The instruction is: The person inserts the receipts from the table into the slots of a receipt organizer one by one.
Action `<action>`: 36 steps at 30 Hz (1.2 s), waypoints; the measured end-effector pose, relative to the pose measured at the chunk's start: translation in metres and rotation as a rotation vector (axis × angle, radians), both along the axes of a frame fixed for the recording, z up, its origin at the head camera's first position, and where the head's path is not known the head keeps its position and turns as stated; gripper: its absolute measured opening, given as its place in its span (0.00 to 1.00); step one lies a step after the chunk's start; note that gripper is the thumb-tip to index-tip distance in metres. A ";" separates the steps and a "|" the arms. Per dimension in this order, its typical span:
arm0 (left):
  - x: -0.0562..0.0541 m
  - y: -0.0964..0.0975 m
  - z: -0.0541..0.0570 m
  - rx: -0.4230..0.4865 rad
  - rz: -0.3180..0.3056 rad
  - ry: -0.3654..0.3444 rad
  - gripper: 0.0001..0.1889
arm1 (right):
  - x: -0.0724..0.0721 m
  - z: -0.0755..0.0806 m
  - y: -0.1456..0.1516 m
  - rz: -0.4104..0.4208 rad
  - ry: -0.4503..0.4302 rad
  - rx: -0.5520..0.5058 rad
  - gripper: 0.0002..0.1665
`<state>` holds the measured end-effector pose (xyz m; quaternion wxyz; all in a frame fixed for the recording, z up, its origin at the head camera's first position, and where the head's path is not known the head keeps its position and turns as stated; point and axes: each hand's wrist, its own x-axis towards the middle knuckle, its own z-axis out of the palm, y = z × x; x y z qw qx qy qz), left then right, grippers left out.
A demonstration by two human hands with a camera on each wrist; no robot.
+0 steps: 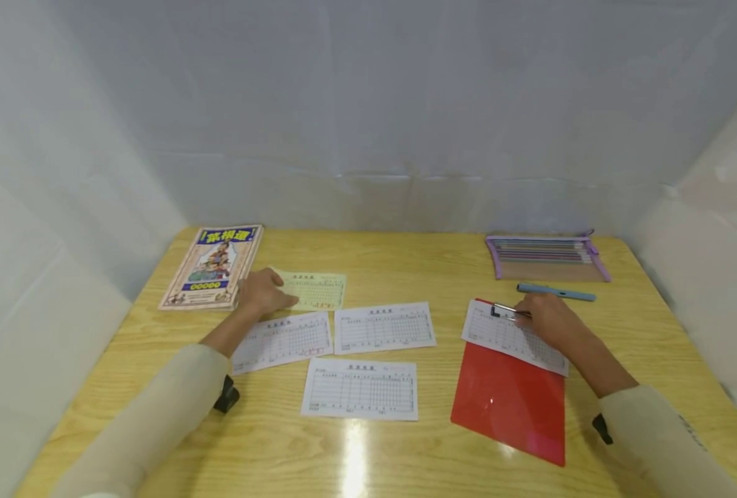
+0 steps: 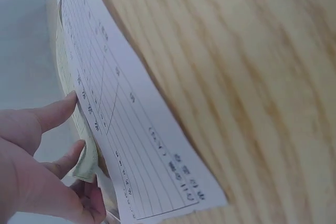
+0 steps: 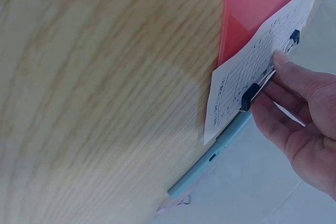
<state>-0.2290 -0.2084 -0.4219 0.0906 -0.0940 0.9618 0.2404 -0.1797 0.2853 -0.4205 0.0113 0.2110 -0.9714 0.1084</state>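
Observation:
My right hand (image 1: 545,317) pinches the metal clip (image 3: 266,81) with black ends at the top of a red clipboard (image 1: 511,404). A white printed form (image 1: 499,330) lies across the upper part of the board, its top edge at the clip. On the left, my left hand (image 1: 264,294) holds the near end of a pale yellow form (image 1: 318,289), whose corner bends up between the fingers in the left wrist view. Just below that hand lies a white form (image 1: 290,342) with a red stamp mark, partly covered by the forearm.
Two more white forms, one in the middle (image 1: 383,327) and one nearer (image 1: 360,389), lie on the wooden table (image 1: 405,463). A comic-style booklet (image 1: 212,266) is at the back left. A blue pen (image 1: 556,292) and a clear purple-edged pencil pouch (image 1: 545,257) lie behind the clipboard.

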 end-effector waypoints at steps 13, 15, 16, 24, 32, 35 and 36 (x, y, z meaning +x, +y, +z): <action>-0.007 0.001 0.008 0.126 -0.033 0.055 0.20 | 0.001 0.000 0.000 -0.015 -0.016 0.015 0.10; -0.007 0.000 0.008 0.150 -0.024 0.054 0.19 | 0.001 0.000 0.000 -0.017 -0.020 0.015 0.10; -0.007 -0.001 0.008 0.162 -0.016 0.052 0.19 | 0.001 0.000 0.000 -0.019 -0.022 0.017 0.10; -0.007 -0.002 0.010 0.235 -0.004 0.115 0.20 | 0.000 0.000 -0.001 -0.021 -0.023 0.026 0.10; -0.003 0.018 0.024 0.337 -0.025 0.193 0.18 | 0.000 0.001 -0.001 -0.040 -0.029 0.025 0.11; -0.002 0.029 0.030 0.392 -0.038 0.221 0.18 | 0.000 0.002 -0.002 -0.047 -0.036 0.020 0.12; -0.001 0.032 0.032 0.411 -0.045 0.226 0.18 | 0.000 0.002 -0.002 -0.047 -0.036 0.019 0.12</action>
